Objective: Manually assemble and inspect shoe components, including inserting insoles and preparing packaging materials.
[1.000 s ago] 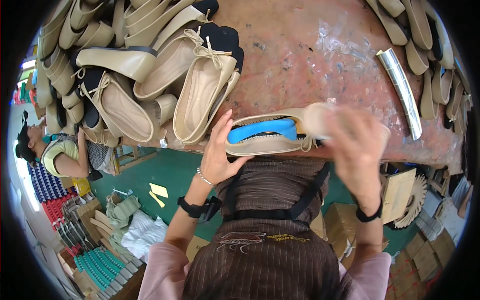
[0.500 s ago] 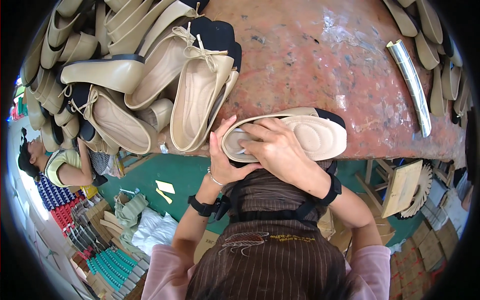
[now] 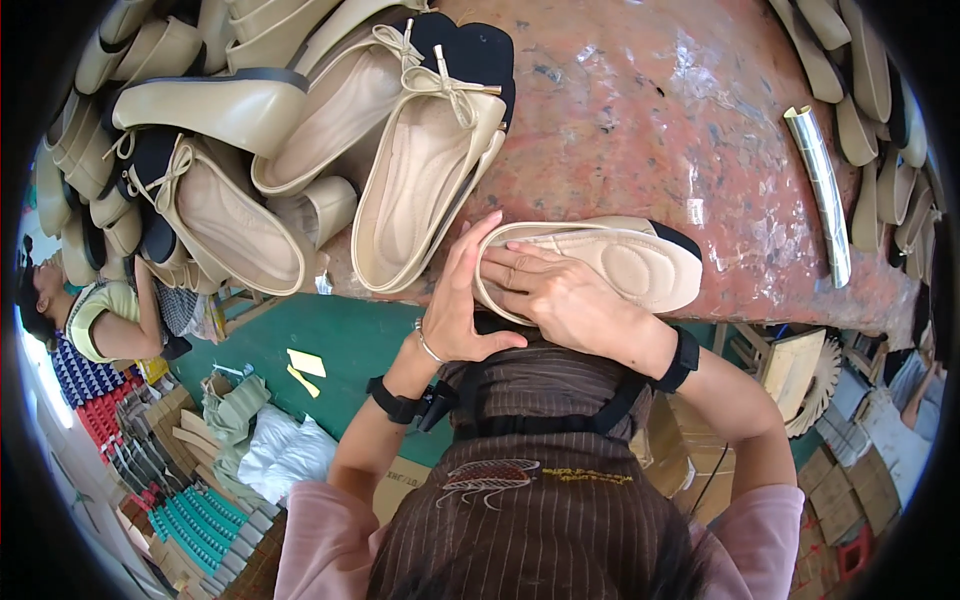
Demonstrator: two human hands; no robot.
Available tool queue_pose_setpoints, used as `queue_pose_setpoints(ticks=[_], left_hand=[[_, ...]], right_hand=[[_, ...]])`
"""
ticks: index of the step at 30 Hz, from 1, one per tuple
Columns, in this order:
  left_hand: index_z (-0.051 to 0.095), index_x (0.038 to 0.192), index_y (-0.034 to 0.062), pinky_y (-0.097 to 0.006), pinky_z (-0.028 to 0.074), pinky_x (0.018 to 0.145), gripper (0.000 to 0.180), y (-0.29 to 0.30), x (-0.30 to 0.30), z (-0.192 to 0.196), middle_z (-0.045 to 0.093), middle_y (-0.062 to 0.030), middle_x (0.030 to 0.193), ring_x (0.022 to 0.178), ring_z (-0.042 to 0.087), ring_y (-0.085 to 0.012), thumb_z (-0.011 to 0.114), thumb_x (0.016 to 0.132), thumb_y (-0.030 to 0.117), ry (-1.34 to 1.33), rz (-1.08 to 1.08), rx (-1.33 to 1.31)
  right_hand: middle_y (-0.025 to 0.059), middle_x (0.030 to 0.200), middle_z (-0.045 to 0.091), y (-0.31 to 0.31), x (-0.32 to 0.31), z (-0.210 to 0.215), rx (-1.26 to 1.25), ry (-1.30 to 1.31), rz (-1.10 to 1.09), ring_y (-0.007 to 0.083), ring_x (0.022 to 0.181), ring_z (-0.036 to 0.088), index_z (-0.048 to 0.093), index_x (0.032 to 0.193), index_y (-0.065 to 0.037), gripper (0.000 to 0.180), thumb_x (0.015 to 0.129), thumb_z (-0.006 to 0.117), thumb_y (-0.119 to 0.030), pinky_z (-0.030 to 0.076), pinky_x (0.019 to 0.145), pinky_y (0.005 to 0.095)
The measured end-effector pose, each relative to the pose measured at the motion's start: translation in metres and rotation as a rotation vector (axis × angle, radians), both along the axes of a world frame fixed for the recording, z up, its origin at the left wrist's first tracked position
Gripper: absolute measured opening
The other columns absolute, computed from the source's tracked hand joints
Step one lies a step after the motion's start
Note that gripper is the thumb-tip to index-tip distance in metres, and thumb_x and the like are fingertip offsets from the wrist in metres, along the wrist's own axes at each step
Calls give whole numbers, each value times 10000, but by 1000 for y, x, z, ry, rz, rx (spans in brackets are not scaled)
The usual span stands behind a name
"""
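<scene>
A beige flat shoe with a black toe lies on its sole at the table's near edge, toe to the right. Over it lies a pale cushioned insole, its rear part inside the shoe and its wide front end resting on top of the toe part. My left hand cups the heel, fingers along the back and thumb stretched out on the near side. My right hand lies flat on the rear of the insole, fingers extended toward the heel. The heel end of the insole is partly hidden under those fingers.
A heap of beige flat shoes with bows fills the table's left side. More shoes are stacked at the far right, near a shiny roll. The worn reddish table ends just before my body. Another person is at the left.
My right fingers have flattened over the insole, whose rear part now lies along the shoe's inside. The white patch visible at the heel before is covered. My left hand stays at the heel.
</scene>
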State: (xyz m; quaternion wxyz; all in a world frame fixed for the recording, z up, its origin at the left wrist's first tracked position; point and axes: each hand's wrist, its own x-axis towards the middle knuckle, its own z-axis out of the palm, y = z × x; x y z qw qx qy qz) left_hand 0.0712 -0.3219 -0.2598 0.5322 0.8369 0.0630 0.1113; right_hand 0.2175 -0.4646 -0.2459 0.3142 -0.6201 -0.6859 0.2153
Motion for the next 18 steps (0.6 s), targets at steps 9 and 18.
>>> queue_pose_setpoints(ticks=[9, 18], left_hand=[[743, 911, 14, -607, 262, 1153, 272, -15, 18, 89, 678, -184, 995, 1225, 545, -353, 675, 756, 227, 387, -285, 1290], [758, 678, 70, -546, 233, 1180, 133, -3, 34, 83, 653, -90, 670, 912, 600, -268, 647, 672, 143, 425, -429, 1280]], right_hand=[[108, 1301, 627, 3, -5, 8, -44, -68, -73, 231, 1274, 546, 717, 1127, -57, 365, 784, 613, -128, 399, 1112, 355], [118, 1206, 687, -23, -14, 22, -134, -394, -344, 234, 1198, 613, 756, 969, -57, 254, 769, 604, -90, 378, 1132, 377]])
